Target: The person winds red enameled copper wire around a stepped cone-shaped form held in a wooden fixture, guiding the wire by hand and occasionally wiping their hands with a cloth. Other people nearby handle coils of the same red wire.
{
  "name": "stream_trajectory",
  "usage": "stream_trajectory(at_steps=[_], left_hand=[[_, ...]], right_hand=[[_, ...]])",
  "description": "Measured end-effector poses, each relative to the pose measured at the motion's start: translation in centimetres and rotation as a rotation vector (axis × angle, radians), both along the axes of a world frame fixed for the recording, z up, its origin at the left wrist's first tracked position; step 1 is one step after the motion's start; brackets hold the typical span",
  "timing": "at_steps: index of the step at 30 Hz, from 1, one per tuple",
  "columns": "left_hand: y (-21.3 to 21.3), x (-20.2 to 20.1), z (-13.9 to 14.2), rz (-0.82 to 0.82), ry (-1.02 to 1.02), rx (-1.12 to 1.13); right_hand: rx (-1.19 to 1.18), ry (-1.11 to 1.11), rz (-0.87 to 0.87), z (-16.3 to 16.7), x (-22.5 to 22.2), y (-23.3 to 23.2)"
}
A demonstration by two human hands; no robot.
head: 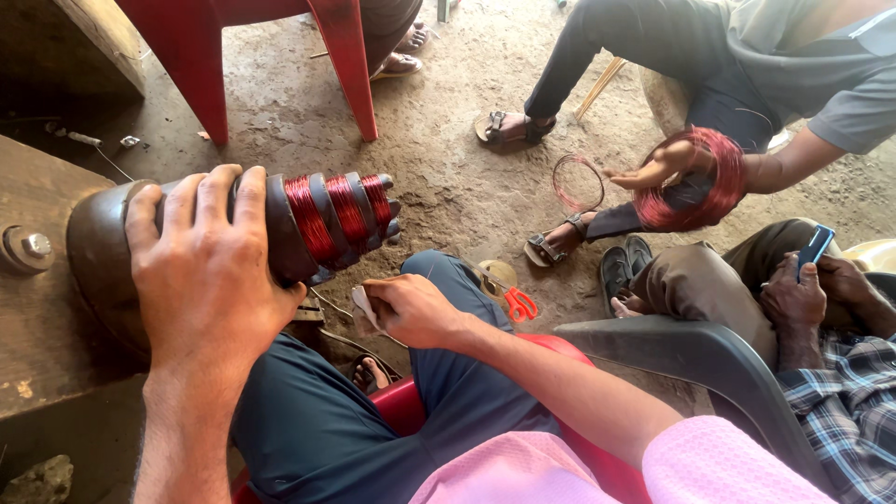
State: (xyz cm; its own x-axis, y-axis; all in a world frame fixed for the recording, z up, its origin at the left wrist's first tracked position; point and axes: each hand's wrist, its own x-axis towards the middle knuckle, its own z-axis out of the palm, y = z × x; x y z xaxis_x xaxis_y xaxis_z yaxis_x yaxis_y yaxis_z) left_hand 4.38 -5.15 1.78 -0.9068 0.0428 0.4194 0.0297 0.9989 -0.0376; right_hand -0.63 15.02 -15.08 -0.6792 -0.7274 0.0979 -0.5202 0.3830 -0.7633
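My left hand [207, 271] grips the top of a dark stepped winding former [280, 229] mounted on a brown machine [37, 299]. Red copper wire [338, 213] is wound in three bands in the former's grooves, just right of my fingers. My right hand [411, 310] rests on my knee below the former, closed on a small pale piece [362, 306] pinched between thumb and fingers. I sit on a red plastic chair [401, 411] in dark trousers and pink sleeves.
Orange-handled scissors [519, 304] lie on the dirt floor by my knee. A person opposite holds a large red wire coil [705, 182] and a thin wire loop [577, 182]. Another person at right holds a blue phone [815, 248]. Red chair legs [345, 65] stand behind the former.
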Motion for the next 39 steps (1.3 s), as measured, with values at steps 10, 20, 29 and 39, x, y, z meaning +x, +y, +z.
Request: stream_trajectory(at_steps=[10,20,29,39], left_hand=[[-0.2,0.2,0.2,-0.002,0.002,0.004],[0.1,-0.3,-0.3,-0.002,0.002,0.009],[0.6,-0.3,-0.2,-0.007,0.002,0.029],[0.8,-0.4,-0.2,-0.011,0.008,0.033]], right_hand=[[0.022,0.037,-0.006,0.0,0.1,-0.2],[-0.072,-0.026,0.014,0.4,0.3,0.5],[-0.077,-0.021,0.013,0.5,0.3,0.9],[-0.073,0.062,0.015,-0.4,0.0,1.0]])
